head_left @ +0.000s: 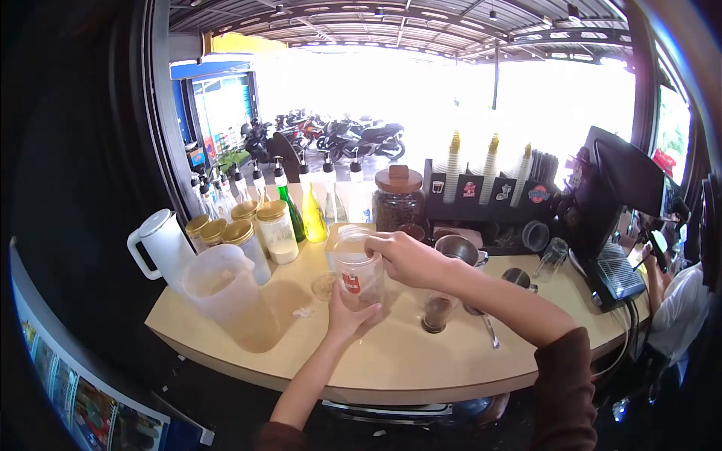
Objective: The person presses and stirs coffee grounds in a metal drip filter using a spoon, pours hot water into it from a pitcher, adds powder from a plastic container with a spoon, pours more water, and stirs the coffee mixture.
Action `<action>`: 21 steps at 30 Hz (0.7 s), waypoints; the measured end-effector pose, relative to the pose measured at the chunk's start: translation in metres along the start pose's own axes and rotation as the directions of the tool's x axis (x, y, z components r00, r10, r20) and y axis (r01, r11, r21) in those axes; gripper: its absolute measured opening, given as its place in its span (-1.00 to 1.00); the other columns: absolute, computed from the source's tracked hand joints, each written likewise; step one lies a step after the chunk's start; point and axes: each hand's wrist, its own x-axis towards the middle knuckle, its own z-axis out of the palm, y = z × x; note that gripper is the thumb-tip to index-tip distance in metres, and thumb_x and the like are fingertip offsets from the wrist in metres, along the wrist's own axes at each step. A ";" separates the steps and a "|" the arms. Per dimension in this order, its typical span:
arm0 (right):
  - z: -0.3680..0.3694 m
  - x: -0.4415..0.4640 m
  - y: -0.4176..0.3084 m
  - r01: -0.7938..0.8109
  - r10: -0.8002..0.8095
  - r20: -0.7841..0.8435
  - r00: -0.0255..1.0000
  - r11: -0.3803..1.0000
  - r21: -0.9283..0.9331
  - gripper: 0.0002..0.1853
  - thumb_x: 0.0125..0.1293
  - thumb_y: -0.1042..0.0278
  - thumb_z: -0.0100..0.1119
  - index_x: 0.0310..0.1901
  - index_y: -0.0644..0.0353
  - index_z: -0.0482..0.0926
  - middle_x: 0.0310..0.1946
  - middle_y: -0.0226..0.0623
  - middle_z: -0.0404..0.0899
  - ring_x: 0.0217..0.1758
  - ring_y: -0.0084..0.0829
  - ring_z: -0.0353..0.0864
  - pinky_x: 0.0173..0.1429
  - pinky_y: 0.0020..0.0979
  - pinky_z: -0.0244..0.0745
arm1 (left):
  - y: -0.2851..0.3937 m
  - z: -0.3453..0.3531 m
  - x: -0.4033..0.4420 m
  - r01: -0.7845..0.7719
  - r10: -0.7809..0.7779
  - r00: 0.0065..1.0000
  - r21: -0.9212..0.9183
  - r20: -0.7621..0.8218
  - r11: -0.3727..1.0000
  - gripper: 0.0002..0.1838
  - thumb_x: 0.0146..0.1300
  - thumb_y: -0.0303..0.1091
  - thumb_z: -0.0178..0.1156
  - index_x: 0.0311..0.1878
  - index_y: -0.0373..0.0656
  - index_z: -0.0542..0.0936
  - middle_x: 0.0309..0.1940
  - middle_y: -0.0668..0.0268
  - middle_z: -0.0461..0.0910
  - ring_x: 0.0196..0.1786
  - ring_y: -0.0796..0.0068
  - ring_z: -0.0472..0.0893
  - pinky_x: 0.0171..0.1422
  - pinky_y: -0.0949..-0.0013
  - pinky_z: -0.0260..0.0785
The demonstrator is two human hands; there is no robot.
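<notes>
1. Brown sleeves [564, 383] nearest, at bottom edge; bare forearms reach over the counter [421, 364].
2. Counter: pale top, curved front edge. Left to right: white pitcher [165, 244], frosted jug [233, 297], gold-lidded jars [280, 237], pump bottles [314, 216], wood-lidded jar [398, 207] with dark contents, black organizer [481, 210] holding cup stacks, upturned glass [553, 259], black terminal [620, 188].
3. Room: dark wall [68, 150] left; motorbikes [361, 139] past the opening, under a metal roof [414, 26]; person in white top [681, 301] far right.
4. Writing: red label [351, 283] on clear jar [368, 278], too small to read. Organizer stickers [538, 194], same.
5. Clear jar: mid-counter area, mouth up, long axis near vertical, label toward camera. Can't tell if base touches counter.
6. Left hand [350, 317]: wrapped round jar's lower part, thumb to the right, firm hold. Right hand [410, 259]: fingers curled together at jar's mouth; tips hidden, can't tell if pinching anything.
</notes>
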 end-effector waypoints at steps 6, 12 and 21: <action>-0.013 0.021 -0.006 -0.135 0.124 0.120 0.985 0.987 0.088 -0.78 0.06 0.59 -0.02 -0.30 0.39 0.62 -0.48 -0.02 0.63 -0.39 -0.08 0.66 -0.20 -0.26 0.56 | -0.004 -0.016 -0.001 -0.165 0.165 0.981 0.017 -0.100 0.986 0.03 -0.27 -0.18 0.62 0.28 -0.29 0.25 0.14 0.05 0.43 0.21 0.17 0.45 0.30 0.14 0.31; 0.026 0.015 0.006 0.033 -0.007 0.451 0.892 0.998 -0.050 -0.76 0.16 0.47 0.08 -0.14 0.22 0.64 -0.27 -0.09 0.57 -0.17 -0.14 0.61 0.00 -0.17 0.48 | 0.011 -0.018 -0.004 -0.343 0.352 0.936 0.180 -0.023 0.922 0.06 -0.36 -0.32 0.62 0.32 -0.19 0.29 0.20 0.15 0.36 0.30 0.19 0.37 0.39 0.13 0.23; 0.113 -0.005 0.068 0.152 0.102 0.660 0.745 0.936 -0.316 -0.62 0.09 0.34 0.29 -0.02 0.17 0.52 -0.25 -0.18 0.61 -0.24 -0.19 0.63 -0.16 -0.23 0.51 | 0.010 -0.022 -0.004 -0.293 0.263 0.950 0.192 0.167 0.937 0.10 -0.38 -0.32 0.60 0.36 -0.09 0.26 0.26 0.16 0.32 0.35 0.11 0.33 0.45 0.12 0.16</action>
